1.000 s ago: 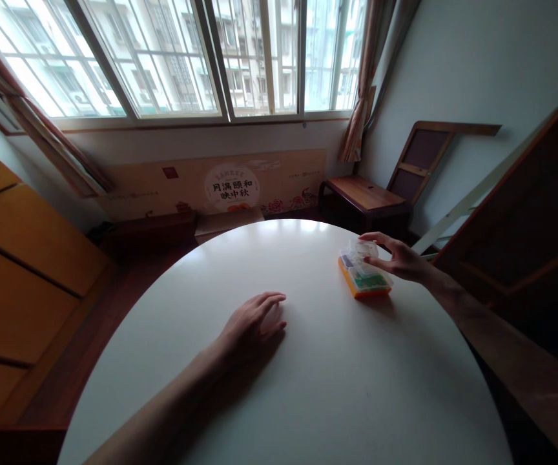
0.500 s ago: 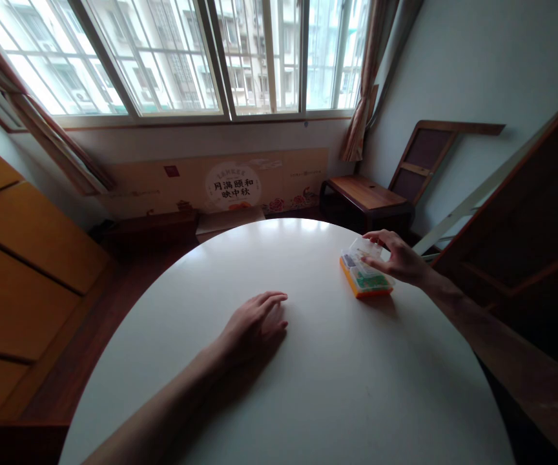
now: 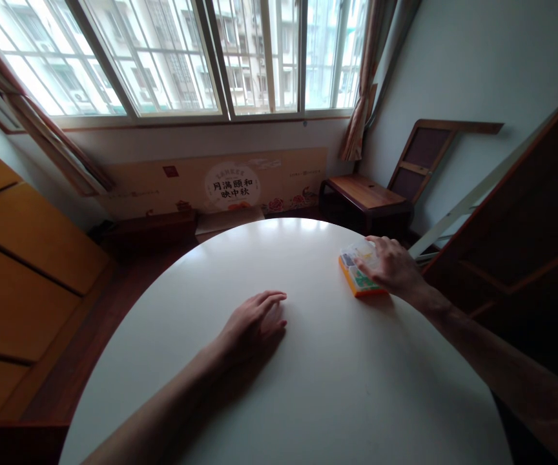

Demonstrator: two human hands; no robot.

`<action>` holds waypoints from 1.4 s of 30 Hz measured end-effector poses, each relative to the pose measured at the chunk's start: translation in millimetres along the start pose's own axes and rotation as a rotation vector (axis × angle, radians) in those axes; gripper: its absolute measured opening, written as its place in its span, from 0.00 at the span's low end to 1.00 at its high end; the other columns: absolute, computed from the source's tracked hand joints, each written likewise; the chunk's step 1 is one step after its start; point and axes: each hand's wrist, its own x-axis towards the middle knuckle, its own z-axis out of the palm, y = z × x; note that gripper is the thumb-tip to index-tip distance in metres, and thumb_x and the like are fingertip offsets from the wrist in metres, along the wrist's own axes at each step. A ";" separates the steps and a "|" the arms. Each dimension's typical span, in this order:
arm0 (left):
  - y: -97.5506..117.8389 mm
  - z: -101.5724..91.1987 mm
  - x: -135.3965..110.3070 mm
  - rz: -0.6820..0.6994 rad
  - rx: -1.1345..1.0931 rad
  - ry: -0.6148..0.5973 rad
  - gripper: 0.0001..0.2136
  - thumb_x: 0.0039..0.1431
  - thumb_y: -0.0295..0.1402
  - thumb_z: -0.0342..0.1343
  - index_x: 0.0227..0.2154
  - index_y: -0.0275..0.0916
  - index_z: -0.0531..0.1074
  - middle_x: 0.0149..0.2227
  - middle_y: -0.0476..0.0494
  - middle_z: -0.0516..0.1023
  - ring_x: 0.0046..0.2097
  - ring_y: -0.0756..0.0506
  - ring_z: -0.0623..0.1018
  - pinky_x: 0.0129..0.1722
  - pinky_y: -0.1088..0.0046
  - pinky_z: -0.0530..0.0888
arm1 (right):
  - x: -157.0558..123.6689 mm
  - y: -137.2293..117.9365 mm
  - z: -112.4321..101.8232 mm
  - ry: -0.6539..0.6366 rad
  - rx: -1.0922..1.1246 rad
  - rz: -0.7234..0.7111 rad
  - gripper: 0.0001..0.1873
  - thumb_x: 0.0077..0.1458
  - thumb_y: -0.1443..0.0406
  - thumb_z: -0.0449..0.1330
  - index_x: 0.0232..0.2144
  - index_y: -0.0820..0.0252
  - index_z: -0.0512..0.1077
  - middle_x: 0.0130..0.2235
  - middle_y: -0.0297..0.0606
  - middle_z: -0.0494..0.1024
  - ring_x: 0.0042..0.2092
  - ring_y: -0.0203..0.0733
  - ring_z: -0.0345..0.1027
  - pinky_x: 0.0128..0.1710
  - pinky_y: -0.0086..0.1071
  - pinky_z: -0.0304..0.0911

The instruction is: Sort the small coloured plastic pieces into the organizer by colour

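The orange box [image 3: 349,279] sits on the white table [image 3: 318,361], near its rim on the right far side; the right hand [image 3: 392,263] lies over the clear lid [image 3: 359,248], fingers spread across the top, but whether they grip it or only press it, I cannot tell; the left hand [image 3: 257,316] is well apart from the box, relaxed and with nothing in it, low at the table.

In my judgement, the main risk is the nearby rim: a sideways push on the lid could make the box slide, because no second hand steadies it; it is also not clear that the lid sits fully down, so, if it is loose, lifting by it could let the green contents [image 3: 362,279] spill.
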 end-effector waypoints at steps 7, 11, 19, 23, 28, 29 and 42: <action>-1.0 0.3 -1.0 0.003 -0.002 0.000 0.20 0.71 0.39 0.61 0.62 0.47 0.70 0.62 0.39 0.79 0.59 0.38 0.82 0.59 0.58 0.80 | 0.0 -9.5 -3.6 0.027 -0.077 0.010 0.29 0.67 0.49 0.57 0.61 0.62 0.70 0.49 0.53 0.79 0.49 0.63 0.71 0.50 0.52 0.68; 0.2 -0.1 -1.6 -0.002 -0.002 -0.006 0.20 0.71 0.39 0.60 0.63 0.47 0.70 0.63 0.39 0.79 0.60 0.38 0.82 0.60 0.58 0.80 | 0.0 -12.5 -4.6 0.007 -0.134 0.070 0.30 0.66 0.50 0.57 0.61 0.62 0.70 0.50 0.52 0.80 0.50 0.62 0.71 0.51 0.49 0.66; 0.9 -0.6 -1.4 -0.003 -0.012 -0.002 0.20 0.71 0.39 0.61 0.62 0.46 0.71 0.62 0.39 0.80 0.59 0.38 0.82 0.60 0.58 0.80 | -2.3 -11.7 -1.9 -0.007 -0.126 0.081 0.31 0.66 0.49 0.58 0.63 0.62 0.69 0.51 0.52 0.79 0.51 0.61 0.71 0.51 0.48 0.65; 2.2 -1.2 -1.5 0.000 -0.017 0.000 0.19 0.71 0.39 0.61 0.62 0.46 0.71 0.63 0.38 0.79 0.60 0.38 0.82 0.61 0.58 0.80 | -2.4 -11.0 -1.0 0.002 -0.115 0.076 0.32 0.66 0.48 0.58 0.63 0.62 0.69 0.51 0.52 0.79 0.50 0.62 0.71 0.51 0.49 0.66; 3.4 -2.4 -2.3 -0.004 -0.008 -0.004 0.19 0.72 0.39 0.60 0.62 0.45 0.71 0.63 0.38 0.79 0.61 0.38 0.82 0.61 0.57 0.80 | -4.6 -14.6 -1.9 0.020 -0.102 0.076 0.34 0.65 0.48 0.58 0.64 0.63 0.68 0.51 0.53 0.78 0.51 0.62 0.71 0.51 0.50 0.68; 3.8 -2.7 -2.4 -0.002 -0.005 -0.003 0.19 0.72 0.39 0.60 0.62 0.46 0.71 0.63 0.38 0.79 0.61 0.38 0.82 0.61 0.57 0.80 | -5.0 -15.7 -3.8 0.030 -0.106 0.074 0.34 0.65 0.47 0.58 0.64 0.63 0.67 0.51 0.53 0.78 0.51 0.63 0.71 0.52 0.50 0.68; 25.5 -10.5 -10.0 -0.071 0.173 0.014 0.21 0.72 0.45 0.59 0.63 0.44 0.72 0.64 0.37 0.79 0.62 0.35 0.81 0.63 0.52 0.78 | -56.4 -93.6 -44.7 0.105 0.266 -0.282 0.32 0.67 0.57 0.62 0.69 0.56 0.62 0.66 0.51 0.71 0.67 0.62 0.66 0.67 0.56 0.66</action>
